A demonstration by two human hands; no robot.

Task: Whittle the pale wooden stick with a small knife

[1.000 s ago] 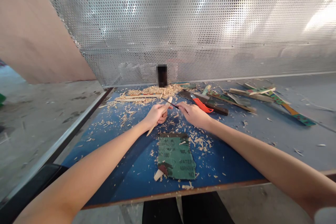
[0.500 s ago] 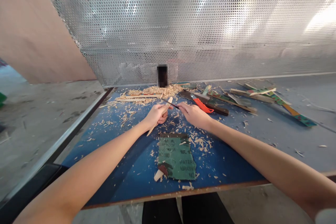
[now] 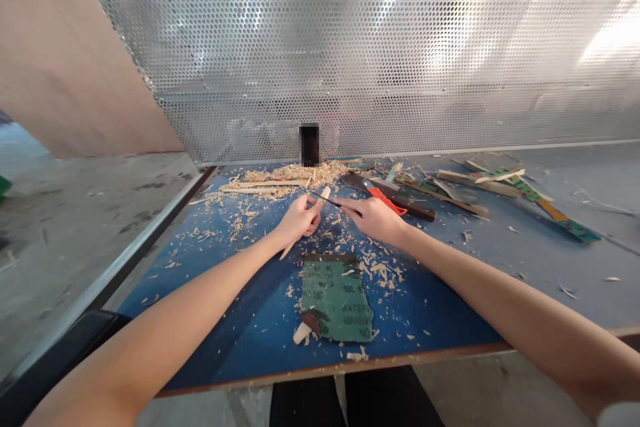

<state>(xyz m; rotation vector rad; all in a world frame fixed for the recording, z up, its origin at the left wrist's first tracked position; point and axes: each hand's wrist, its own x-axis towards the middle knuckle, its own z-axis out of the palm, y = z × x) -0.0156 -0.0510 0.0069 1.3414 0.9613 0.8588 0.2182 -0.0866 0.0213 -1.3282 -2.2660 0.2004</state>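
Note:
My left hand is closed around a narrow strip of pale wood. One end of the strip sticks up past the fingers, and the thinner end points down toward me below the palm. In my right hand is a slim dark-bladed tool, its blade lying across the upper end of the strip; whether it is a knife or a file I cannot tell. Between my forearms, a torn green sheet of sandpaper lies printed side up on the blue tabletop.
Wood shavings are heaped behind my hands and scattered around. To the right lie an orange-handled tool, a dark handle and several painted wood strips. A perforated metal panel stands along the back edge.
My right hand and the dark-bladed tool have shifted slightly, and the fingers of my left hand sit a little higher on the wood strip. The rest looks the same.

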